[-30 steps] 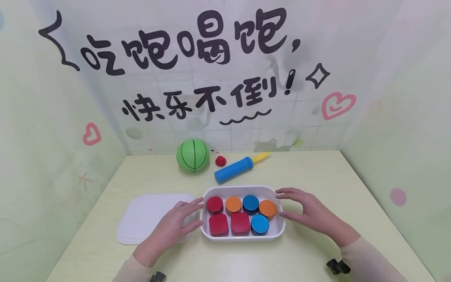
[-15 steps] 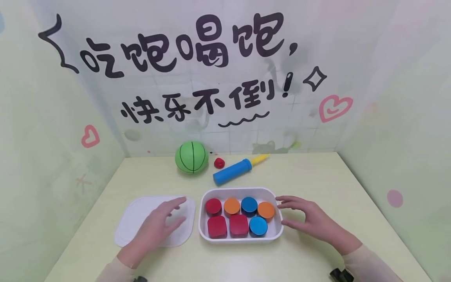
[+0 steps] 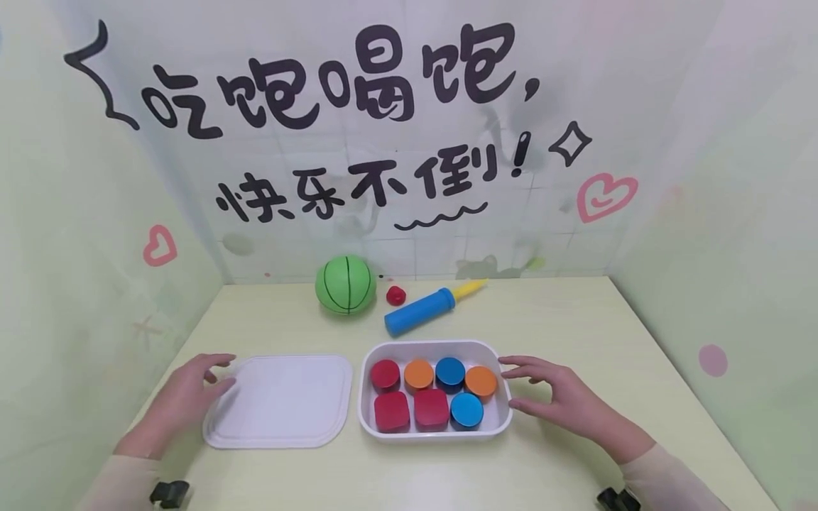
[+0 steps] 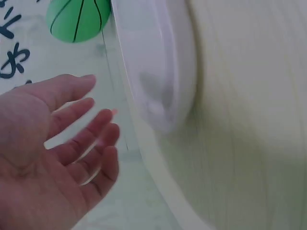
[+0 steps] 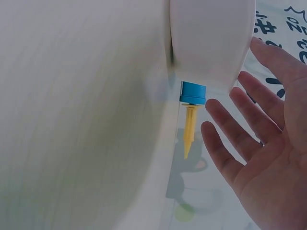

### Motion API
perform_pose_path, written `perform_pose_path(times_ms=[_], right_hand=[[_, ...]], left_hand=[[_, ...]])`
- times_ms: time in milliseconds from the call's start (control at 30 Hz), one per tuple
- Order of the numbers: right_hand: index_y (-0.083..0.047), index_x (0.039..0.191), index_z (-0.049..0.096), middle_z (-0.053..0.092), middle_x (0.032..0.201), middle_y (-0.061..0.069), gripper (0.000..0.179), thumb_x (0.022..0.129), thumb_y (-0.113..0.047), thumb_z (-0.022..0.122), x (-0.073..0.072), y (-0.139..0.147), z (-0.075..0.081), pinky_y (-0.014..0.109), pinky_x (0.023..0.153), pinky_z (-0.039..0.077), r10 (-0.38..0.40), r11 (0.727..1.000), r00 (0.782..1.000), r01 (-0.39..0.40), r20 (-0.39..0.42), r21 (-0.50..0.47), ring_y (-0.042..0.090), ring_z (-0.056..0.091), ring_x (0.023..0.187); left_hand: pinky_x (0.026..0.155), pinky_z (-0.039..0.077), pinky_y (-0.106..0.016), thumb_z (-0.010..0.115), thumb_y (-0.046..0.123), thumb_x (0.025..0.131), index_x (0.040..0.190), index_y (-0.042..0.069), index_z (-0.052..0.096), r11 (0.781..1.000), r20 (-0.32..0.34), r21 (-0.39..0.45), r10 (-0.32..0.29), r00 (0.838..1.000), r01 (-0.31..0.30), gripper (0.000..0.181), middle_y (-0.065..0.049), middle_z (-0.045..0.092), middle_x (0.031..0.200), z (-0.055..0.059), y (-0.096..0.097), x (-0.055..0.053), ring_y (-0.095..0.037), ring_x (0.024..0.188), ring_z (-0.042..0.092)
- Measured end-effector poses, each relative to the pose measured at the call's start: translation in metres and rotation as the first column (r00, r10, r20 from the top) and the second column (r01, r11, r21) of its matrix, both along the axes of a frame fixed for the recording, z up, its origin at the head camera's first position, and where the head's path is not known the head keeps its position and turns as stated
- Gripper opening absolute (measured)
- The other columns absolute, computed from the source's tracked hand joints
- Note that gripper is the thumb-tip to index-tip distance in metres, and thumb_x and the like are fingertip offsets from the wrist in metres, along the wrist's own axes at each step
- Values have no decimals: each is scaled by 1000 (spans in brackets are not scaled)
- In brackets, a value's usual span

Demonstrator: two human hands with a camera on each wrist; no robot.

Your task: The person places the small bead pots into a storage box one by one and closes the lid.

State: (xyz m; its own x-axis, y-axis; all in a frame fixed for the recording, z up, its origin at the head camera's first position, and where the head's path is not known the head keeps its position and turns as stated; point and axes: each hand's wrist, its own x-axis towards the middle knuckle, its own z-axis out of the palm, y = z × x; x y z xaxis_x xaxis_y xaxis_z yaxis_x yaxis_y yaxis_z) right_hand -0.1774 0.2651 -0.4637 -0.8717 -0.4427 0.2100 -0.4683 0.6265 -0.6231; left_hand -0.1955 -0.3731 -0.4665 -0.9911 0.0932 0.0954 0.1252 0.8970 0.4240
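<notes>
A white box (image 3: pixel 434 437) stands mid-table with red, orange and blue lidded pieces inside, several round and two squarish red ones. At its right end is my right hand (image 3: pixel 552 387), fingers spread and loosely bent, fingertips right at the rim; the right wrist view has the thumb against the box's white wall (image 5: pixel 211 38). To the left of the box lies a flat white lid (image 3: pixel 281 401). My left hand (image 3: pixel 188 394) is by the lid's left edge, fingers relaxed with nothing in them. In the left wrist view its palm faces the lid's rounded end (image 4: pixel 163 96).
Behind the box lie a blue hand pump (image 3: pixel 420 312) with a yellow nozzle, a small red piece (image 3: pixel 396 295) and a green ball (image 3: pixel 346 284) with black lines. A printed curtain (image 3: pixel 383 213) closes off the table's back and sides.
My left hand has moved leftward from the box's left end, across the lid, to the lid's far left edge. My right hand has stayed at the box's right end.
</notes>
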Motion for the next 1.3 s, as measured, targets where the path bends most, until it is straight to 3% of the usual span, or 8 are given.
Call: perform_pose_path(times_ms=[100, 267, 500, 733, 867, 967, 1100, 1300], right_hand=[[-25, 125, 74, 63, 145, -3, 41, 86, -27, 86, -1, -1, 1, 43, 89, 62, 0, 1000, 1000, 0, 9, -6, 28, 61, 129], [-27, 125, 74, 63, 145, -3, 41, 86, -29, 86, 0, 1, 1, 41, 89, 62, -2, 1000, 1000, 2, 14, -10, 31, 61, 128], [-28, 124, 73, 64, 144, -4, 40, 86, -32, 85, 0, 3, -1, 40, 89, 62, 8, 1000, 1000, -8, -2, -23, 32, 61, 126], [-28, 123, 74, 64, 143, -4, 40, 85, -29, 86, -2, 2, -2, 40, 88, 62, 17, 1000, 1000, -17, -23, -24, 32, 62, 126], [-29, 124, 74, 64, 143, -5, 40, 86, -30, 86, -2, 2, -3, 40, 88, 62, 13, 999, 1000, -14, -17, -29, 31, 62, 125], [-30, 124, 74, 64, 143, -5, 39, 86, -33, 85, -3, 2, -5, 40, 88, 62, 11, 999, 1000, -11, -16, -30, 31, 62, 125], [-29, 123, 74, 64, 143, -5, 41, 85, -32, 86, -3, 2, -7, 41, 88, 62, 10, 999, 1000, -11, -30, -31, 30, 62, 126], [-32, 123, 74, 64, 142, -9, 43, 82, -31, 88, -3, 2, -8, 39, 95, 60, -13, 1000, 999, 13, -45, 3, 24, 62, 129]], left_hand=[[69, 51, -35, 74, 24, 95, 137, -2, 60, 999, 88, -39, 28, 996, -24, 51, -23, 68, 120, -1, -19, 1, -29, 94, 66], [70, 51, -34, 74, 25, 96, 135, -4, 60, 1000, 177, -5, 31, 984, -30, 51, -14, 72, 108, -13, -31, 5, -21, 88, 66], [66, 50, -27, 73, 20, 96, 129, -1, 65, 998, 152, 15, 59, 987, -62, 40, -3, 70, 98, -26, -28, 8, -16, 85, 65], [64, 50, -25, 74, 11, 91, 122, 1, 69, 999, 97, 20, 41, 994, -43, 33, 1, 71, 88, -30, -31, 4, -13, 78, 65], [62, 52, -25, 75, 10, 91, 125, 2, 68, 994, 123, 110, 12, 992, -26, 36, -1, 73, 86, -33, -39, 0, -8, 71, 65], [59, 53, -26, 73, 11, 94, 132, -1, 64, 968, 190, 249, -15, 982, -34, 40, -4, 75, 88, -36, -47, -1, -8, 66, 63], [59, 55, -30, 68, 16, 100, 140, -9, 54, 907, 271, 414, -49, 961, -70, 50, -7, 78, 92, -36, -57, -1, -11, 67, 64], [73, 62, -33, 67, 27, 102, 155, 1, 43, 821, 355, 548, -57, 933, -159, 64, 0, 80, 101, -33, -65, 5, -15, 85, 75]])
